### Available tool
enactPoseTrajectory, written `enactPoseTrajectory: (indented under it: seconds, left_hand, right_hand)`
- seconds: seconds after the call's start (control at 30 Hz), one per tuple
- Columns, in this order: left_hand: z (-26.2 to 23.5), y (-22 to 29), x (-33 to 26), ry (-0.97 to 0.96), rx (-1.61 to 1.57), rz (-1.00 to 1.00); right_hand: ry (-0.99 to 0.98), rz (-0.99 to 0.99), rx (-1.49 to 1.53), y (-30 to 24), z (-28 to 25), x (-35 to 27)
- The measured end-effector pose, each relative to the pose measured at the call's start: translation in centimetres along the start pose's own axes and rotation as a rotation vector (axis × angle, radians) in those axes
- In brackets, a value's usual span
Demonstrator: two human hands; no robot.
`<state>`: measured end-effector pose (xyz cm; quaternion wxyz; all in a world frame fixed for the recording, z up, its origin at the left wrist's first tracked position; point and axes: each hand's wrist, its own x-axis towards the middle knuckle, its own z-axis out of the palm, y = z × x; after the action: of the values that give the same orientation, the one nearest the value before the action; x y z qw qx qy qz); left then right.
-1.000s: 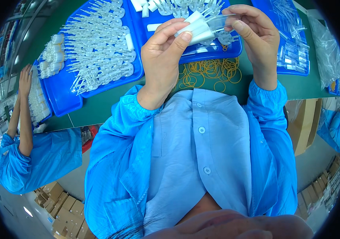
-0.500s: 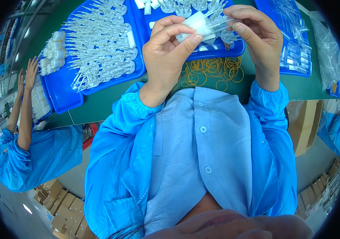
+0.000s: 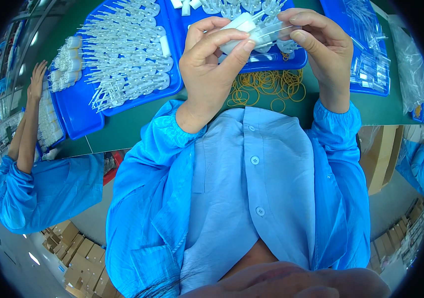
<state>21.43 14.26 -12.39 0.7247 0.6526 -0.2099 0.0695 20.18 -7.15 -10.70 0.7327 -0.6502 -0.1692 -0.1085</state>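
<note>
My left hand (image 3: 207,69) is closed around a white piece (image 3: 238,26), pinching it between thumb and fingers. From its right side sticks out a clear plastic sleeve (image 3: 273,32), whose far end sits between the thumb and fingers of my right hand (image 3: 327,57). Whether the sleeve goes over or into the white piece is hidden by my left fingers. Both hands are held above a blue tray (image 3: 276,63) with white pronged parts. Yellow rubber bands (image 3: 267,88) lie in a loose heap on the green table below the hands.
A blue tray (image 3: 85,121) to the left carries rows of white pronged parts (image 3: 127,59). Banded white bundles (image 3: 66,64) stand beyond it. On the right are a blue tray (image 3: 378,88) of clear sleeves and a plastic bag (image 3: 410,69). A co-worker (image 3: 48,188) works at far left.
The white piece and sleeve have shifted slightly in my hands, which keep hold of both. At far left, the co-worker's hands have come closer together.
</note>
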Motion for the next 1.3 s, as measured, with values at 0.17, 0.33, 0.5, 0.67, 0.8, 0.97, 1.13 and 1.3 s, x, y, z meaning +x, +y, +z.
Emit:
enactPoseTrajectory:
  seconds: [0.17,0.33,0.5,0.67,0.8,0.97,1.13,1.3]
  left_hand:
    - [0.1,0.2,0.1,0.018,0.033,0.055]
    - [0.0,0.3,0.0,-0.005,0.160,0.128]
    - [0.5,0.2,0.1,0.020,-0.028,0.105]
    - [0.7,-0.3,-0.2,0.024,-0.279,-0.079]
    - [0.7,-0.9,-0.5,0.009,-0.311,-0.167]
    - [1.1,-0.3,-0.7,0.108,-0.429,-0.268]
    - [1.3,-0.1,-0.9,0.167,-0.457,-0.336]
    - [1.3,0.1,-1.1,0.137,-0.463,-0.369]
  right_hand:
    - [-0.061,-0.076,-0.097,-0.1,-0.1,0.1]
    - [-0.011,-0.071,-0.179,-0.4,0.5,0.2]
    - [0.205,0.181,0.090,-1.2,1.5,0.0]
    - [0.199,-0.014,0.038,-0.1,1.7,0.6]
    - [0.157,-0.077,-0.162,0.2,1.5,0.5]
    - [0.016,-0.340,-0.739,-1.2,1.4,1.4]
    - [-0.068,-0.377,-1.071,-2.7,3.9,1.5]
    - [-0.102,-0.331,-1.090,-2.2,4.7,1.4]
